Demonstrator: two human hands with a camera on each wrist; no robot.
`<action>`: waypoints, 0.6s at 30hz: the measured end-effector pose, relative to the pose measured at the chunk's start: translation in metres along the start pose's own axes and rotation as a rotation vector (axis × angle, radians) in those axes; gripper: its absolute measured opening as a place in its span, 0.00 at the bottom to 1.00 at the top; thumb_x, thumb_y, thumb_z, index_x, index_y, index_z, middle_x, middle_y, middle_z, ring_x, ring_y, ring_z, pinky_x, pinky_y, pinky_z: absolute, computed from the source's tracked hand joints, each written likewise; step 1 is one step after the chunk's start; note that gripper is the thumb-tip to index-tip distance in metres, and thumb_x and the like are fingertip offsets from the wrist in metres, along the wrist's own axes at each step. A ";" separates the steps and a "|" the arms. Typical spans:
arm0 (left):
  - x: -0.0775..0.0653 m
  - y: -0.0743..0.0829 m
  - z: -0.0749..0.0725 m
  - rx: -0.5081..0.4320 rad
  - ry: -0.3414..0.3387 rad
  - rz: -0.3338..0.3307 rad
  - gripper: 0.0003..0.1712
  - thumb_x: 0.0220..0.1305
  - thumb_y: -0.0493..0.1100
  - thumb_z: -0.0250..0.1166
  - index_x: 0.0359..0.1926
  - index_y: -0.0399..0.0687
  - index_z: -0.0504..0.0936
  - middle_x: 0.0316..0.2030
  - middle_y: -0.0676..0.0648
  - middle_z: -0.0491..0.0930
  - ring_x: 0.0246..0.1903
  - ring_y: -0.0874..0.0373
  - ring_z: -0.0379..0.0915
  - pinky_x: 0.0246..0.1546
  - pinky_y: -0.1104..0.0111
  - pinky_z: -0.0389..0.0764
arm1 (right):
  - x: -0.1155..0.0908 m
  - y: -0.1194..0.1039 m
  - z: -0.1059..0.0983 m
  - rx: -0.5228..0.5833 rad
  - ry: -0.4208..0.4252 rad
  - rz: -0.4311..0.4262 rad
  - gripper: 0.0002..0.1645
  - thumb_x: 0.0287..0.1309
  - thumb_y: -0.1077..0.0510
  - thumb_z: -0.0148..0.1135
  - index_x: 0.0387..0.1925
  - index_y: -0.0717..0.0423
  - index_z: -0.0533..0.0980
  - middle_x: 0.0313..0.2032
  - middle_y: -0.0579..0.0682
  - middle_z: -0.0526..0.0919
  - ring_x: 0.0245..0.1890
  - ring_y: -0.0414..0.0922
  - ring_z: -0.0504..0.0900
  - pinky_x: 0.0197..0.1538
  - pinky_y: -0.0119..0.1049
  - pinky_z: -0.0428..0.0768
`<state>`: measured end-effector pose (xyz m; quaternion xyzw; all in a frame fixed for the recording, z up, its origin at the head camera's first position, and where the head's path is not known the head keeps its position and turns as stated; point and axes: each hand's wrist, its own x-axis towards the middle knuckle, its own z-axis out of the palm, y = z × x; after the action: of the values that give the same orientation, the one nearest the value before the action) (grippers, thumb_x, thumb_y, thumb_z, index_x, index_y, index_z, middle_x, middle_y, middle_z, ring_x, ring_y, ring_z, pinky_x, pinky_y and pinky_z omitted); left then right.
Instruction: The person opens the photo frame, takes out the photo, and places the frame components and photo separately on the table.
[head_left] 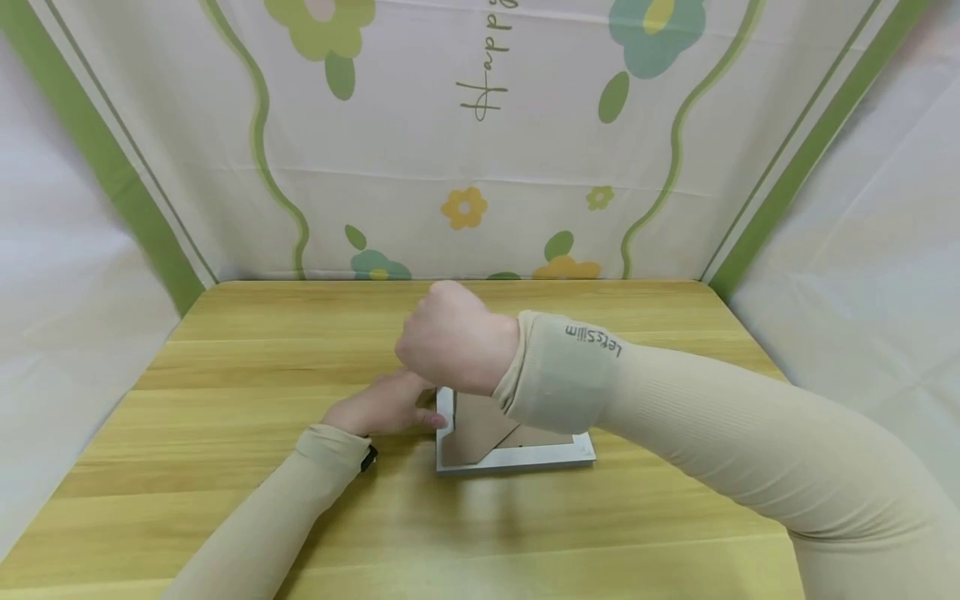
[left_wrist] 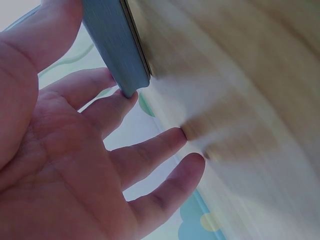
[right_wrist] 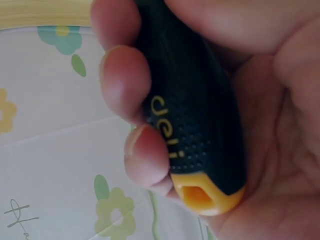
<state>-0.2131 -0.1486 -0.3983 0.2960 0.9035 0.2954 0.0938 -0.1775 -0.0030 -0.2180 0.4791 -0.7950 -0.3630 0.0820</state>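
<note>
A picture frame [head_left: 517, 456] lies back side up on the wooden table, with a pale rim and a brown backing board [head_left: 474, 429]. At its left edge my left hand [head_left: 386, 403] grips the frame, thumb on the rim. In the left wrist view, two fingers touch the corner of the frame [left_wrist: 117, 47], while the other two fingertips rest on the tabletop. My right hand [head_left: 453, 337] is held above the frame's far part and hides it. In the right wrist view, its fingers wrap round the dark handle of a screwdriver [right_wrist: 192, 107] with a yellow end; the blade is hidden.
The wooden table [head_left: 247, 367] ends at a flowered cloth [head_left: 540, 167] hanging behind it. White cloth walls [head_left: 870, 317] stand on both sides. My right forearm [head_left: 697, 417] crosses over the table's right part.
</note>
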 end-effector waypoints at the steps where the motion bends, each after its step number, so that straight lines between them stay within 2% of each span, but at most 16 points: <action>1: 0.000 0.001 0.000 0.011 -0.005 0.004 0.45 0.57 0.45 0.75 0.72 0.58 0.63 0.70 0.54 0.63 0.68 0.54 0.60 0.63 0.53 0.68 | 0.000 0.001 0.000 0.013 -0.027 0.003 0.22 0.58 0.64 0.55 0.13 0.43 0.63 0.13 0.39 0.54 0.16 0.35 0.53 0.21 0.27 0.64; 4: 0.000 0.002 -0.001 0.040 -0.037 -0.024 0.49 0.59 0.47 0.73 0.76 0.58 0.58 0.74 0.53 0.56 0.69 0.49 0.58 0.64 0.51 0.66 | -0.002 0.007 0.001 0.075 -0.107 0.023 0.20 0.60 0.61 0.59 0.16 0.43 0.66 0.14 0.38 0.58 0.17 0.35 0.56 0.23 0.27 0.69; 7: 0.000 0.003 0.000 0.067 -0.076 -0.078 0.51 0.60 0.52 0.71 0.78 0.52 0.54 0.76 0.49 0.49 0.71 0.42 0.54 0.67 0.47 0.60 | -0.009 0.017 0.006 0.162 -0.139 0.043 0.15 0.61 0.60 0.63 0.20 0.44 0.73 0.16 0.38 0.64 0.18 0.36 0.62 0.27 0.30 0.73; 10: 0.000 0.004 0.000 0.092 -0.092 -0.113 0.50 0.60 0.54 0.70 0.76 0.45 0.55 0.76 0.43 0.50 0.71 0.37 0.52 0.68 0.44 0.56 | -0.020 0.029 0.010 0.242 -0.154 0.072 0.12 0.61 0.64 0.61 0.25 0.46 0.77 0.18 0.39 0.69 0.20 0.37 0.64 0.27 0.32 0.75; 11: 0.001 0.004 0.000 0.101 -0.093 -0.116 0.50 0.60 0.54 0.70 0.76 0.44 0.56 0.76 0.42 0.51 0.71 0.37 0.52 0.68 0.44 0.56 | -0.025 0.034 0.012 0.264 -0.146 0.081 0.12 0.60 0.66 0.60 0.25 0.47 0.77 0.18 0.40 0.69 0.20 0.38 0.63 0.26 0.32 0.75; 13: 0.001 0.004 0.000 0.116 -0.091 -0.117 0.50 0.60 0.55 0.69 0.76 0.43 0.57 0.75 0.41 0.52 0.71 0.36 0.53 0.68 0.43 0.57 | -0.035 0.043 0.017 0.304 -0.148 0.110 0.09 0.60 0.64 0.63 0.26 0.48 0.78 0.19 0.40 0.72 0.20 0.38 0.67 0.26 0.35 0.78; 16: 0.002 0.004 0.001 0.120 -0.086 -0.121 0.49 0.60 0.54 0.69 0.76 0.43 0.57 0.75 0.41 0.52 0.70 0.36 0.53 0.68 0.44 0.57 | -0.051 0.055 0.029 0.381 -0.109 0.141 0.06 0.58 0.58 0.71 0.27 0.47 0.81 0.22 0.40 0.78 0.23 0.40 0.75 0.28 0.40 0.80; 18: 0.003 0.003 0.001 0.116 -0.087 -0.128 0.49 0.60 0.54 0.69 0.76 0.44 0.57 0.75 0.41 0.52 0.71 0.36 0.53 0.68 0.43 0.57 | -0.063 0.060 0.042 0.436 -0.073 0.157 0.08 0.55 0.52 0.73 0.25 0.46 0.82 0.24 0.39 0.79 0.25 0.42 0.78 0.30 0.42 0.79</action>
<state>-0.2136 -0.1446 -0.3972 0.2552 0.9311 0.2231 0.1345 -0.2068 0.0861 -0.1956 0.4088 -0.8918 -0.1922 -0.0241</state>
